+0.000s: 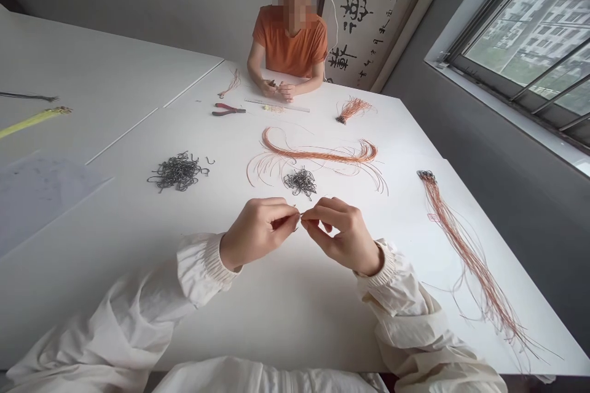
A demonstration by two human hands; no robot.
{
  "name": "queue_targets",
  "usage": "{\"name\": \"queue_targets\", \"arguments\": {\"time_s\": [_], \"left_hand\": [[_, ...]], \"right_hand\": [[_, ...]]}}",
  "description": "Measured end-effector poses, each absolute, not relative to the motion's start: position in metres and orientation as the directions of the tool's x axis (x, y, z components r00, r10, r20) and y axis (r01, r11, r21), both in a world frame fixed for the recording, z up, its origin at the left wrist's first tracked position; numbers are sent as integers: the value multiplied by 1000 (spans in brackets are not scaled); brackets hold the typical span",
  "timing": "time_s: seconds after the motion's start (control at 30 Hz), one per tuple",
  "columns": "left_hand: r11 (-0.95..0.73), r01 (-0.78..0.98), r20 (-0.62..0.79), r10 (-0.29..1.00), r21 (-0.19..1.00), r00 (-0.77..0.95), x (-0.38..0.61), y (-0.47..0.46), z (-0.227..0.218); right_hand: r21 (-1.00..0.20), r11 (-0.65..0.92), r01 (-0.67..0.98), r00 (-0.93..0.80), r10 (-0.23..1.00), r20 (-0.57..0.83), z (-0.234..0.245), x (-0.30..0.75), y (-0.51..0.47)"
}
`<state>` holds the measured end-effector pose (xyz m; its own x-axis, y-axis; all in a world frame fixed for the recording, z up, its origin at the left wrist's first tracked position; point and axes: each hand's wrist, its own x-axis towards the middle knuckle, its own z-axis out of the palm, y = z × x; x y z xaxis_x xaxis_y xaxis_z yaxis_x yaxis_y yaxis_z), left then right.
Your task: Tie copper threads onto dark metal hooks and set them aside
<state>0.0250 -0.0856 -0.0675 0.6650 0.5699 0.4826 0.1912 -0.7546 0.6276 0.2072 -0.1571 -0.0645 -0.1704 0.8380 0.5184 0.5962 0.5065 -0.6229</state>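
Note:
My left hand (pixel 262 230) and my right hand (pixel 338 230) meet fingertip to fingertip above the white table (pixel 276 319). The left thumb and forefinger pinch a small dark fishing hook, with only tiny parts showing at the tips. My right hand is closed in a pinch right beside it; what it grips is too small to make out. Just beyond my fingers lies a small pile of dark fishing hooks (pixel 300 182). Behind that pile stretches a loose bundle of orange fishing line (pixel 318 155), curled at both ends.
A larger hook pile (pixel 179 172) lies left, near red-handled pliers (pixel 228 110). At right is a long bundle of orange lines with hooks (pixel 465 245); a shorter bundle (pixel 354 108) lies farther back. Across sits a person in an orange shirt (pixel 295 43), hands on the table.

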Motion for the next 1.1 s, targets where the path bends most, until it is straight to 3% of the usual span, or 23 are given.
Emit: {"name": "queue_targets", "arguments": {"time_s": [0.17,0.3,0.37,0.47,0.57,0.67,0.77,0.87,0.97,1.1], "left_hand": [[-776,121,486,500,619,717,26,-95,-67],[-772,48,512,464,634,723,23,-100,-63],[-770,29,527,463,637,713,22,-100,-62],[-765,35,547,490,643,678,22,-99,-60],[-747,79,547,551,660,630,22,-96,-60],[-734,135,538,596,665,596,22,-91,-62],[-736,183,514,607,652,606,22,-88,-67],[-757,186,497,572,627,652,23,-89,-70],[-773,155,492,530,615,690,24,-92,-70],[-762,87,496,499,641,711,26,-97,-67]], "right_hand": [[-809,370,456,-111,926,361,-60,213,-153],[-980,127,153,-175,980,100,-64,223,-144],[-999,30,20,-244,969,25,-68,228,-139],[-998,-43,-54,-293,956,-25,-75,230,-135],[-1000,-11,-7,-267,964,-9,-75,226,-137],[-962,190,198,-188,970,153,-71,217,-144],[-787,404,466,-150,913,379,-68,209,-154],[-640,485,596,-157,852,500,-65,206,-160],[-708,444,549,-118,880,460,-61,208,-158],[-929,231,290,-121,972,204,-60,218,-149]]}}
